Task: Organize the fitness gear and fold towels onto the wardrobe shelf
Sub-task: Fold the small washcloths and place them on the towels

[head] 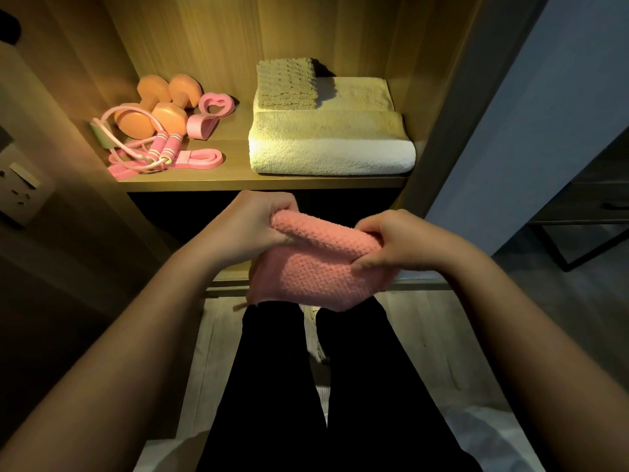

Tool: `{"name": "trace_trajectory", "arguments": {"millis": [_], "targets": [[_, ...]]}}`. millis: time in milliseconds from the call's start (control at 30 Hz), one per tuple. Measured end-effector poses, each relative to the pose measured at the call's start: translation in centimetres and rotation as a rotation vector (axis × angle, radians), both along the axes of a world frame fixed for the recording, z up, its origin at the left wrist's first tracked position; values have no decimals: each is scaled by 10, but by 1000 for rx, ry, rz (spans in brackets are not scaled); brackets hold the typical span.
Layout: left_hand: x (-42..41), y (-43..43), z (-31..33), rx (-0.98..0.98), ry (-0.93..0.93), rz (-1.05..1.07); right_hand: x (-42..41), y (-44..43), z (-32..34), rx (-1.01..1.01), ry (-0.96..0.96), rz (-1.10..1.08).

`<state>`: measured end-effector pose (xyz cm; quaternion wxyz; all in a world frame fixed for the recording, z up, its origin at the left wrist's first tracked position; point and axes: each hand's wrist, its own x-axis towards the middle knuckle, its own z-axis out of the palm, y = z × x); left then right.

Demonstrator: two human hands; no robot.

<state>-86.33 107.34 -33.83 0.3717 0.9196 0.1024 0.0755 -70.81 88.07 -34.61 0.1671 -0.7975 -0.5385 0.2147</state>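
The person is standing right at the open wardrobe, and both hands are busy with the pink towel (316,270). The left hand (252,226) has its fingers curled over the towel's top left edge and is clamped down on it. The right hand (388,240) pinches the right side, thumb on the near face and fingers wrapped behind. The towel is already folded small and a bit bunched. It's held in the air in front of and below the wardrobe shelf (238,180), not touching it, and its bottom edge hangs over the person's black trousers (282,386). Up on the shelf, the right half has a big folded pale towel (332,155), with a smaller grey-green textured towel (286,85) sitting on its back left corner. The left half is the fitness stuff. Two orange dumbbells (168,119) lie side by side toward the back, and a pink heart-shaped piece (216,103) sits just to their right with a pink loop (200,126) right in front of it. A pink jump rope (163,149) is coiled loosely around the dumbbells, its handles lying on a flat pink resistance band (200,158) near the front edge. There's a wall socket (20,189) off to the far left, and a dark table frame (585,212) in the room on the right.
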Motion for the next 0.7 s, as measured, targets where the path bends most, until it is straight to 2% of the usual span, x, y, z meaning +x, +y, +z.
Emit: {"name": "trace_trajectory", "arguments": {"millis": [167, 267, 367, 433, 533, 600, 700], "targets": [[13, 10, 2, 17, -25, -41, -6, 18, 2, 126, -36, 13], [11, 21, -12, -236, 125, -78, 2, 14, 8, 187, 51, -41], [9, 34, -36, -313, 315, -130, 17, 7, 13, 231, 112, -143], [12, 40, -47, -408, 289, -82, 30, 2, 14, 267, 207, -253], [25, 47, -57, -847, 93, 123, 48, 1, 6, 334, 502, -453], [39, 44, -60, -1142, -56, 149, 56, 8, -3, 348, 663, -533], [61, 36, -61, -1423, -194, 223, 65, 21, -15, 402, 859, -597]]}}
